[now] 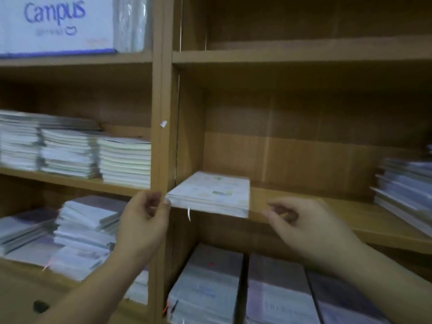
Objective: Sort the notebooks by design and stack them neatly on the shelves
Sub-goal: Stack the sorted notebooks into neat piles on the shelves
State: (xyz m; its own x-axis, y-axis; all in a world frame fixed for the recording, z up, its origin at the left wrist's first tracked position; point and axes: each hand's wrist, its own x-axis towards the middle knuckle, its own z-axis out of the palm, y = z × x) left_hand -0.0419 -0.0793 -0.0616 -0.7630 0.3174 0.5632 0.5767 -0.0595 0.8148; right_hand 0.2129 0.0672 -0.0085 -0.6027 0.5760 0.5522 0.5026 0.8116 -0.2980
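Item: small stack of pale pastel-patterned notebooks (210, 194), lying flat on brown wooden shelf (327, 206), left end. My left hand (142, 220), at its 9 o'clock, pinches the stack's corner. My right hand (304, 223), at 3 o'clock, hovers loosely curled, holding nothing.

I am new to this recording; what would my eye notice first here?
First, the small pale notebook stack lying alone on the middle right shelf, with the left hand touching its left corner and the right hand open just beside it. Then the Campus box, top left.
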